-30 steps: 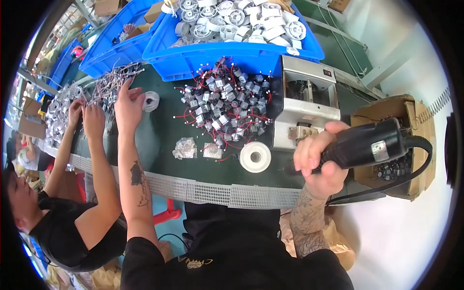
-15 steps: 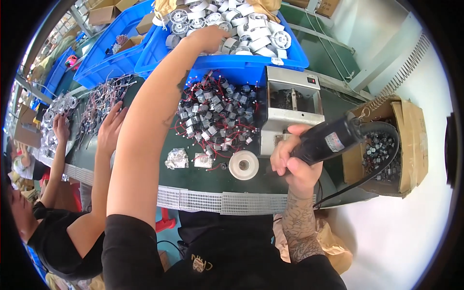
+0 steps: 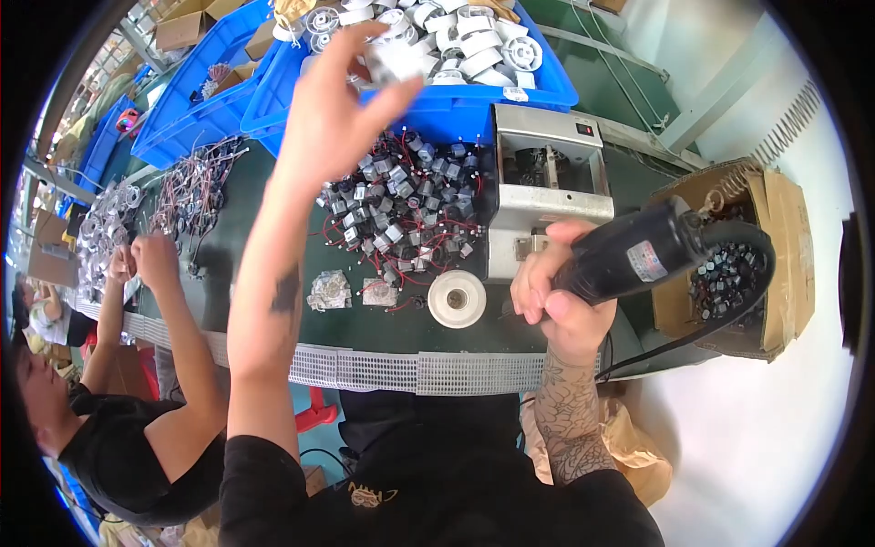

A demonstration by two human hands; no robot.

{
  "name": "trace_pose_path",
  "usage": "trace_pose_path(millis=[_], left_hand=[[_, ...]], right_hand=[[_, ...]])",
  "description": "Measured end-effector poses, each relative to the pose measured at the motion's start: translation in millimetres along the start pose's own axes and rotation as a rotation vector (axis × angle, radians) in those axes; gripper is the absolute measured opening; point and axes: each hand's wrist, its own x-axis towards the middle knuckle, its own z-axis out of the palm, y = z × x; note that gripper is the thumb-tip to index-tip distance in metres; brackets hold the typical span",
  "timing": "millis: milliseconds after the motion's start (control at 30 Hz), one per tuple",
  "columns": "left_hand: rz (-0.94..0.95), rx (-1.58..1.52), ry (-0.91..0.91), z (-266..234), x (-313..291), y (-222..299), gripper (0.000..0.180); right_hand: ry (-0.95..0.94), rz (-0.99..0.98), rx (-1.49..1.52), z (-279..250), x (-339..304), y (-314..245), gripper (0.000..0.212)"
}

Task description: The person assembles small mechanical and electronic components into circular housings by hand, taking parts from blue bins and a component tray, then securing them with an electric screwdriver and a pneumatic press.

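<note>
My left hand (image 3: pixel 333 114) is in front of the blue bin (image 3: pixel 538 98), its fingers and thumb around a white round plastic part (image 3: pixel 398 60) smeared by motion. More white plastic housings (image 3: pixel 478 41) fill that bin. In my right hand (image 3: pixel 567 296) is a black electric screwdriver (image 3: pixel 629 255), held tilted over the table's right side; its tip is hard to make out. A white round fixture (image 3: pixel 447 316) lies left of that hand. Behind the fixture spreads a pile of small motors with red wires (image 3: pixel 392 210).
A metal screw feeder (image 3: pixel 547 205) stands behind my right hand. On the right, a cardboard box (image 3: pixel 788 264) holds small dark parts, under a coiled spring (image 3: pixel 793 118). Two small plastic bags (image 3: pixel 329 290) lie near the table's front edge. A co-worker (image 3: pixel 137 447) works at my left.
My left hand has come out of the bin toward me, bringing a white plastic part. My right hand keeps the screwdriver in nearly the same place. The co-worker's hands have come together.
</note>
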Motion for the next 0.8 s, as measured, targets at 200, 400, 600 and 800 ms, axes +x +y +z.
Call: trace_pose_path(millis=[200, 400, 600, 800], left_hand=[[0.102, -0.253, -0.385, 7, -137, 48, 0.051], [0.089, -0.198, -0.514, 6, -157, 45, 0.057], [-0.134, -0.222, -0.508, -10, -104, 37, 0.047], [-0.242, 0.282, -0.064, 1, -53, -37, 0.019]], right_hand=[[-0.047, -0.042, 0.058, 8, -1, -2, 0.062], [-0.053, -0.027, 0.045, 6, 0, -2, 0.062], [-0.082, -0.044, 0.016, 0, -1, 2, 0.061], [-0.033, -0.015, -0.001, 4, 0, 1, 0.06]])
